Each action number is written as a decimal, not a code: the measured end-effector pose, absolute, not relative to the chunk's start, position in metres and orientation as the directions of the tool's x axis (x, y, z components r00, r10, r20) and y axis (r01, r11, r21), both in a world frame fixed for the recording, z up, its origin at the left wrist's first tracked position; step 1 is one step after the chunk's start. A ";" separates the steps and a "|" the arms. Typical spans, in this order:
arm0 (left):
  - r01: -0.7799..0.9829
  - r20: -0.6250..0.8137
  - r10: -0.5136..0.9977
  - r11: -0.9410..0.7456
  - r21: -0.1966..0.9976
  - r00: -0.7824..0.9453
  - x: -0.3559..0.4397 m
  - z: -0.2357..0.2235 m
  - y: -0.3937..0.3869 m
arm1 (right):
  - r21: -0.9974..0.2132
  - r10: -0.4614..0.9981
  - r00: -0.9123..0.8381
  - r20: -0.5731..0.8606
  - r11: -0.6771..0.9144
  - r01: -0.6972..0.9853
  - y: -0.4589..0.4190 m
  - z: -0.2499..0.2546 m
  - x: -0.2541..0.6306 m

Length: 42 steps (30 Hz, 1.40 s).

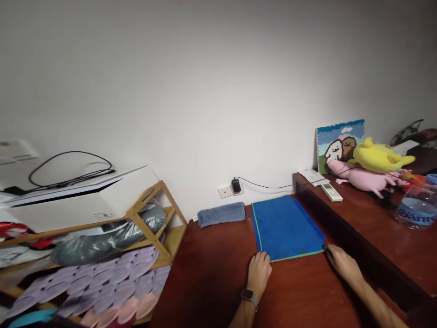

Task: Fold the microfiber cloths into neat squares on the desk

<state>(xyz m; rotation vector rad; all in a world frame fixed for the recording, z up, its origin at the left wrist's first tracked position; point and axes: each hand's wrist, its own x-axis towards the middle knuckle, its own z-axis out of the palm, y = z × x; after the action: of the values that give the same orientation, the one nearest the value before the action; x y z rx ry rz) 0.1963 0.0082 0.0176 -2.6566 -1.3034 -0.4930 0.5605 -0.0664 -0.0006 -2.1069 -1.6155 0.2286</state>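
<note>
A blue cloth with bright green edging lies flat on the reddish-brown desk. A darker blue layer shows along its right side and at its left edge. My left hand, with a watch on the wrist, is closed at the near left corner of the cloth. At the near right corner, my right hand has its fingers pinched on the edge. The fingertips of both hands are partly hidden. A rolled grey-blue towel rests beyond the cloth, against the wall.
A higher desk section at right carries a remote control, pink plush toy, yellow plush toy, picture and water bottle. Left stands a wooden rack with lilac slippers. A black charger is plugged in.
</note>
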 end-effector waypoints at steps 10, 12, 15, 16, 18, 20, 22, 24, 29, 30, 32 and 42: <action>0.691 0.266 0.733 -0.679 0.246 0.626 0.136 0.016 -0.044 | -0.487 0.877 0.267 0.400 -0.043 0.872 -0.073 -0.035 0.560; 0.725 0.264 0.753 -0.655 0.213 0.602 0.089 0.020 -0.048 | -0.487 0.876 0.258 0.407 -0.031 0.873 -0.075 -0.035 0.563; 0.847 0.311 0.834 -0.514 0.137 0.456 -0.002 0.024 -0.041 | -0.462 0.842 0.252 0.477 -0.003 0.887 -0.076 -0.035 0.555; 0.881 0.335 0.854 -0.458 0.117 0.399 -0.032 0.024 -0.037 | -0.442 0.825 0.247 0.508 0.004 0.897 -0.075 -0.034 0.545; 0.924 0.381 0.873 -0.369 0.104 0.306 -0.082 0.021 -0.028 | -0.403 0.814 0.204 0.544 0.040 0.914 -0.065 -0.028 0.514; 0.939 0.411 0.879 -0.319 0.130 0.242 -0.112 0.015 -0.022 | -0.384 0.841 0.118 0.529 0.113 0.917 -0.047 -0.017 0.465; 0.939 0.420 0.885 -0.296 0.173 0.201 -0.122 0.009 -0.021 | -0.383 0.876 0.007 0.483 0.204 0.901 -0.017 -0.001 0.406; 0.936 0.417 0.893 -0.278 0.215 0.170 -0.121 0.006 -0.023 | -0.380 0.898 -0.096 0.430 0.277 0.883 0.021 0.015 0.345; 0.928 0.366 0.921 -0.246 0.280 0.134 -0.113 0.009 -0.030 | -0.354 0.948 -0.200 0.248 0.281 0.892 0.129 0.042 0.224; 0.927 0.351 0.927 -0.242 0.287 0.133 -0.113 0.009 -0.031 | -0.342 0.959 -0.186 0.212 0.252 0.906 0.148 0.043 0.208; 0.925 0.325 0.937 -0.232 0.302 0.129 -0.114 0.010 -0.033 | -0.309 0.980 -0.131 0.152 0.173 0.935 0.178 0.040 0.182; 0.923 0.254 0.961 -0.191 0.334 0.107 -0.111 0.014 -0.036 | -0.181 0.997 -0.021 -0.071 0.007 0.983 0.211 -0.008 0.143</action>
<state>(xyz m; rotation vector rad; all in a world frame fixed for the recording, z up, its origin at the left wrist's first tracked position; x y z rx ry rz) -0.1111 -0.0362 0.0143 -2.4025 -2.0533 -0.6788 0.1428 0.2106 -0.0081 -2.1431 -2.1737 0.2754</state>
